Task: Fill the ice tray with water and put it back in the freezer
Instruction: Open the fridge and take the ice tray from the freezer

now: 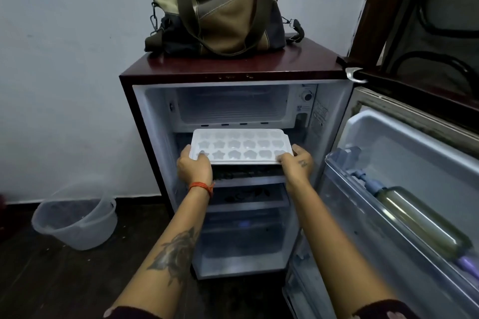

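**Two hands hold the ice tray level at the open fridge**

Both hands grip the white ice tray point(239, 147) by its short ends. The left hand point(195, 168) curls around the tray's near left corner, thumb on top beside a star-shaped cell, an orange band on the wrist. The right hand point(296, 163) holds the near right corner, fingers hooked over the rim. Between them the tray sits roughly flat, in front of the small maroon fridge point(233, 75) and just below the freezer compartment point(230, 106) at the top of its interior. Its cells look pale and glossy; whether they hold water is hard to tell from this angle.

Outward from the tray, the fridge door point(404, 163) stands swung open to the right, with a yellowish bottle point(422, 223) lying in its shelf. Above the tray, a canvas bag point(223, 8) rests on the fridge top. Down to the tray's left, a clear plastic bucket point(75, 217) stands on the dark floor.
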The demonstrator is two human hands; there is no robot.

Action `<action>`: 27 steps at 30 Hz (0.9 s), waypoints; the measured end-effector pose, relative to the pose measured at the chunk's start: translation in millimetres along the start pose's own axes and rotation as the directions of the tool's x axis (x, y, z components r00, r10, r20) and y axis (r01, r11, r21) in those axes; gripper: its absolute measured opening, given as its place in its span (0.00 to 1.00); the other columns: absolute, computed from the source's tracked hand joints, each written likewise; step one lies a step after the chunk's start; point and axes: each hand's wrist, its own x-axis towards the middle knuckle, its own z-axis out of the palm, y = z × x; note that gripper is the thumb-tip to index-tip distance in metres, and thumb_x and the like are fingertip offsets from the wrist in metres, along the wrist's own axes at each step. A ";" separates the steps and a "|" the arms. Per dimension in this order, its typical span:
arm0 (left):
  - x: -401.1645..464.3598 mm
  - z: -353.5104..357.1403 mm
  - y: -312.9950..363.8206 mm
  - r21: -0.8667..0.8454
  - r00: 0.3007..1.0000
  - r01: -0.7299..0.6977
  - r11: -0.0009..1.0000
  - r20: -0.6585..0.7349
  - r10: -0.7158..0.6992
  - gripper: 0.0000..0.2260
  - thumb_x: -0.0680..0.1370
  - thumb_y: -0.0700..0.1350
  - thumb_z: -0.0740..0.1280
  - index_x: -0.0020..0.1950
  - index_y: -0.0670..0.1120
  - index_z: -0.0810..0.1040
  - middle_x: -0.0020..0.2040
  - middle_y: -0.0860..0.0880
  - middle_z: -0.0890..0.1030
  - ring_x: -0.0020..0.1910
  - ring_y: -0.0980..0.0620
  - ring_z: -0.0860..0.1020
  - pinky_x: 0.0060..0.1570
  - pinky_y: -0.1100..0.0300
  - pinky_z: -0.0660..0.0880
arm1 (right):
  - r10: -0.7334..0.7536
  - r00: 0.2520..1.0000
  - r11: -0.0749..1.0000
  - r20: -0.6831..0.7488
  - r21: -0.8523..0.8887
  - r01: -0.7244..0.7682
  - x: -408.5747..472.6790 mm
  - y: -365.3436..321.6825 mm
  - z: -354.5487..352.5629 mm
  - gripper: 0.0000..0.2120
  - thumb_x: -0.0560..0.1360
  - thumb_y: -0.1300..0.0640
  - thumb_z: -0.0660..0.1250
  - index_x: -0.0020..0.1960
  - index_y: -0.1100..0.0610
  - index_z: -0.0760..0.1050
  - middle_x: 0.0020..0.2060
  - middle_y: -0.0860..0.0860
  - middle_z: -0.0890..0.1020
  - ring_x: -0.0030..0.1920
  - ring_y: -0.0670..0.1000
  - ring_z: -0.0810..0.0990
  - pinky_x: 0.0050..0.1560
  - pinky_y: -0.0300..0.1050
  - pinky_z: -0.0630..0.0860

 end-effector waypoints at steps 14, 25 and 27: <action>-62.2 -48.7 -11.6 0.054 0.999 0.023 0.998 0.036 -0.025 0.07 0.75 0.38 0.65 0.51 0.40 0.79 0.50 0.40 0.81 0.49 0.40 0.78 0.49 0.50 0.76 | 0.080 0.996 0.993 -0.024 0.090 -0.078 -70.0 31.7 -48.1 0.14 0.63 0.67 0.66 0.47 0.56 0.79 0.48 0.54 0.83 0.47 0.54 0.80 0.46 0.45 0.77; -85.9 -79.5 -15.2 -0.021 0.981 0.020 1.000 0.194 -0.016 0.11 0.75 0.37 0.65 0.55 0.45 0.78 0.47 0.50 0.77 0.43 0.50 0.75 0.41 0.60 0.70 | 0.187 0.957 0.977 -0.221 0.140 -0.159 -141.1 39.1 -76.1 0.21 0.64 0.66 0.68 0.56 0.54 0.78 0.46 0.49 0.82 0.45 0.52 0.79 0.43 0.43 0.77; -92.4 -85.3 -17.3 -0.028 0.971 0.028 0.999 0.236 -0.020 0.12 0.75 0.37 0.65 0.57 0.44 0.77 0.48 0.49 0.77 0.44 0.49 0.75 0.42 0.60 0.70 | 0.190 0.949 0.977 -0.250 0.146 -0.157 -155.3 43.3 -82.1 0.20 0.64 0.66 0.68 0.55 0.54 0.78 0.47 0.50 0.82 0.44 0.51 0.79 0.39 0.39 0.72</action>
